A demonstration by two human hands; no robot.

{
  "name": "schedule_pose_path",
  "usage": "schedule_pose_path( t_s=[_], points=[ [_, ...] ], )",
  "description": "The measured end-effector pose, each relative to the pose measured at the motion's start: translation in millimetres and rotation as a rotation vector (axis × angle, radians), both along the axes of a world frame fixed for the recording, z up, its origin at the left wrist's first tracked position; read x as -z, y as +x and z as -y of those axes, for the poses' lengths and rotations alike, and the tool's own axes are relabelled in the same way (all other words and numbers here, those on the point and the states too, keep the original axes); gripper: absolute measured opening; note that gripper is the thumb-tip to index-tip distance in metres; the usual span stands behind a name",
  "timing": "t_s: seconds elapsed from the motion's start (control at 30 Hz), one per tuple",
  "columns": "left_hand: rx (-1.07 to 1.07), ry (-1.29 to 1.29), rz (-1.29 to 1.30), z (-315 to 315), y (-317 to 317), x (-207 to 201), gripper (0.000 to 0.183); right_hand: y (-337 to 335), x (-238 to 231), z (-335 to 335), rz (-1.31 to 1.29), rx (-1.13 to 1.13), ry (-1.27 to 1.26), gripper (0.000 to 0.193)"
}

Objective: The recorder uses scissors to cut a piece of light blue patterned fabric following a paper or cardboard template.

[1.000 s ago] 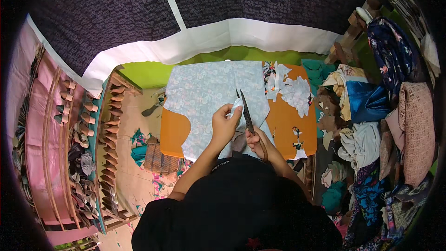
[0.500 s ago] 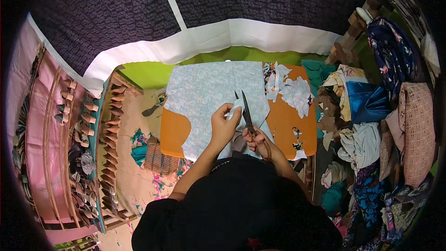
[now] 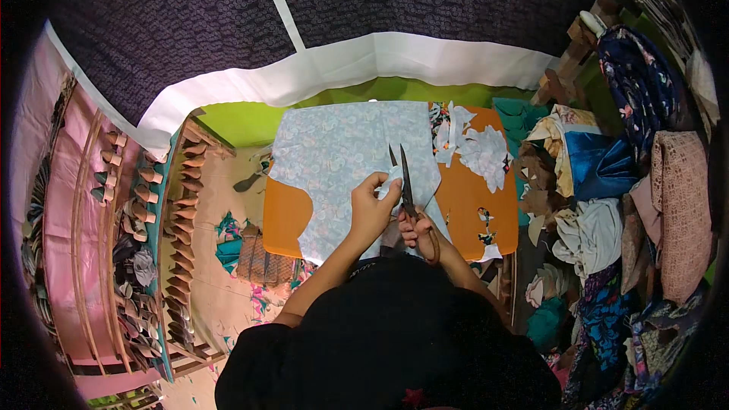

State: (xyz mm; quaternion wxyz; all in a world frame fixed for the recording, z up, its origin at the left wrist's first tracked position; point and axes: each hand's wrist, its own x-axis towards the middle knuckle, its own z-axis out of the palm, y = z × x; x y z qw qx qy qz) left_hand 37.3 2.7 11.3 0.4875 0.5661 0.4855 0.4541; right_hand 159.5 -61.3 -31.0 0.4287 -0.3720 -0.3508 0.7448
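Note:
In my right hand [image 3: 415, 229] is a pair of dark scissors [image 3: 407, 191], the fingers wrapped round the handles. The two blades point away from me and stand slightly apart. My left hand [image 3: 373, 205] pinches a small pale piece of fabric [image 3: 396, 173] between thumb and fingers, right beside the blades; part of the piece lies between or behind them, I cannot tell which. Under both hands a large pale blue floral cloth [image 3: 342, 144] with a curved cut edge is spread over an orange table [image 3: 288, 216].
White and floral fabric scraps [image 3: 484, 153] lie on the table's right side. Folded and heaped cloths [image 3: 588, 231] crowd the right. To the left, a wooden rack [image 3: 184, 212] holds rows of shoe-like forms. A brown patterned bag [image 3: 262, 258] and scraps rest on the floor. Dark patterned cloth [image 3: 425, 0] hangs ahead.
Both hands have shifted slightly to the right, with the scissors and the small fabric piece. The large cloth on the table has not visibly moved.

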Motion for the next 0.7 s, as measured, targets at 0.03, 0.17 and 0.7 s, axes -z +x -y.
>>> schedule_pose_path(
  t_s=[0.03,0.17,0.7],
  points=[
    [-0.002,0.000,-0.022,0.1,0.1,-0.6,0.016,0.2,-0.3,0.1,0.000,0.000,0.001,0.080],
    [0.001,-0.014,0.013,1.4,1.4,-4.3,0.016,1.1,2.0,0.2,-0.013,-0.002,-0.019,0.074],
    [-0.081,0.021,0.056,2.0,-0.7,0.6,0.017,-0.7,1.1,2.5,-0.002,0.000,-0.018,0.075]
  ],
)
